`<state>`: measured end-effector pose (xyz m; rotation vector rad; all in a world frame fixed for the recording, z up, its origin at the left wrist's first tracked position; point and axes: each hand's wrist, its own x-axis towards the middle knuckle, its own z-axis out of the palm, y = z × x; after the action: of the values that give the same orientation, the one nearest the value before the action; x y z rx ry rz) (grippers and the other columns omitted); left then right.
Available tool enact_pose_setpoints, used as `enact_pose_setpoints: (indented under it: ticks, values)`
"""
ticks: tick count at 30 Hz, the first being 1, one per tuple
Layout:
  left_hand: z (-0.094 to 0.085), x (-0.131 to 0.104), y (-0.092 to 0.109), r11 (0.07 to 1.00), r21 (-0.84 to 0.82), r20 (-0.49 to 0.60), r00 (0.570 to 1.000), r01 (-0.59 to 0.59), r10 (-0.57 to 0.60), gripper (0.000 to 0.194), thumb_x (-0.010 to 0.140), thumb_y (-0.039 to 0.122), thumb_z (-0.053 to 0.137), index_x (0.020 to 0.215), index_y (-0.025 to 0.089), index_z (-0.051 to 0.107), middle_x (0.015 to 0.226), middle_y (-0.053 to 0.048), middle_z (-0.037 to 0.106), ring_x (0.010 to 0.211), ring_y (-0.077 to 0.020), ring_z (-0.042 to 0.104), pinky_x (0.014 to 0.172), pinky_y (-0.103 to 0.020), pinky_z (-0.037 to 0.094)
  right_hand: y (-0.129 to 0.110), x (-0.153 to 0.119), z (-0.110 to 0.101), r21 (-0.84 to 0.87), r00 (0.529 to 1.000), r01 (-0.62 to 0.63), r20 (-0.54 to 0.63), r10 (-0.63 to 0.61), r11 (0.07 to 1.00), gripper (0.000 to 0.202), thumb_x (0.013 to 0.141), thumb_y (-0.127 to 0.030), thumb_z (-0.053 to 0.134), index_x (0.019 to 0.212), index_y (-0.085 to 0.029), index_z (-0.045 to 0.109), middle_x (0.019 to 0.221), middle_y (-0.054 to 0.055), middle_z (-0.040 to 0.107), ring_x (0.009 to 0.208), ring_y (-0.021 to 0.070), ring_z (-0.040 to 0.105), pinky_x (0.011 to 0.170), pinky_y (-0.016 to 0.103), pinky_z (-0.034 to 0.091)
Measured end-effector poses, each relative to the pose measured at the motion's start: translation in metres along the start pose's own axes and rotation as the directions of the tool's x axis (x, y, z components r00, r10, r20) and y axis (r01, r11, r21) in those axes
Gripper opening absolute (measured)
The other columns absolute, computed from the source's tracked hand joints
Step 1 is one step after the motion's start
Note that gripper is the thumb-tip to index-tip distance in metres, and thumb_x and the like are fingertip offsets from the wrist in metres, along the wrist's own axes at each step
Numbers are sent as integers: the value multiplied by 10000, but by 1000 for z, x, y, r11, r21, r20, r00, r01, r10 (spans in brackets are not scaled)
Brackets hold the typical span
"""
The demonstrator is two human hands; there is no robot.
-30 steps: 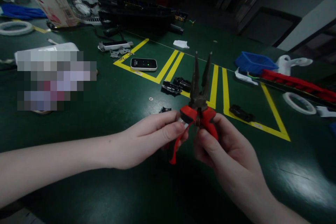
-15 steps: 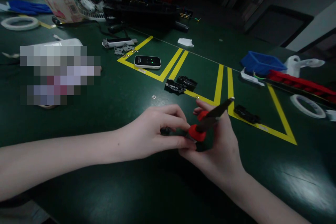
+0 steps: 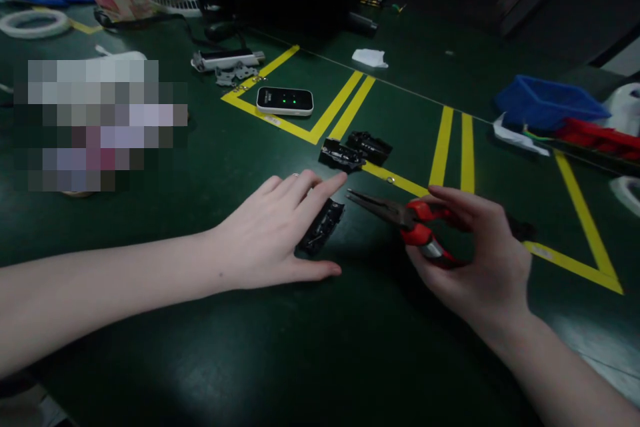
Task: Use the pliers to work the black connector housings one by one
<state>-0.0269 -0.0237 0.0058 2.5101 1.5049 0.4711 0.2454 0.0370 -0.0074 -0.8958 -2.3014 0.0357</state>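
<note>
Pliers (image 3: 400, 213) with red grips are in the right hand (image 3: 480, 267), its fingers closed round the handles, and they point toward the left hand (image 3: 275, 233). That left hand is spread low over the worktop (image 3: 260, 360), thumb and forefinger wide apart, with a black part (image 3: 324, 228) lying between them, partly covered; whether the hand touches it I cannot tell. Just beyond the left forefinger lie two black pieces (image 3: 343, 155) close together, near yellow tape (image 3: 413, 186), and a small ring (image 3: 391, 180) rests on the tape to their right. Another dark piece (image 3: 521, 228) shows behind the right hand, mostly hidden. Farther out lies a black-and-white device (image 3: 285, 100) with two green lights, grey metal bits (image 3: 235, 74) near its left. A white scrap (image 3: 370, 57) lies farther back, and a blue bin (image 3: 550, 103) stands off to the right beside a red strip (image 3: 600, 138)
</note>
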Motion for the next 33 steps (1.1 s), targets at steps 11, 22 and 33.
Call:
enact_pose_setpoints:
  ticks: [11,22,33]
  values:
    - [1,5,-18,993,-108,32,999,-38,42,546,899,458,638,1340,160,516,1270,-120,564,1084,-274,563,875,-403,472,3,-1,-2,95,994,-96,52,91,991,536,759,-355,797,1248,-231,614,1140,68,677,977,220,661,860,394,562]
    - [-7,11,-28,919,-393,103,991,-34,81,320,899,337,642,1174,173,635,1035,-33,603,858,-141,593,706,-235,459,7,-9,-12,36,998,-60,36,59,998,391,817,-350,745,1177,-219,662,1043,59,698,888,193,669,786,343,539]
    - [-7,11,-26,912,-406,120,987,-52,110,260,876,353,619,1079,196,661,931,5,721,786,-137,654,663,-229,442,9,-9,-11,65,991,36,127,-44,997,438,807,-432,749,1184,-233,650,1057,49,701,898,187,686,737,309,543]
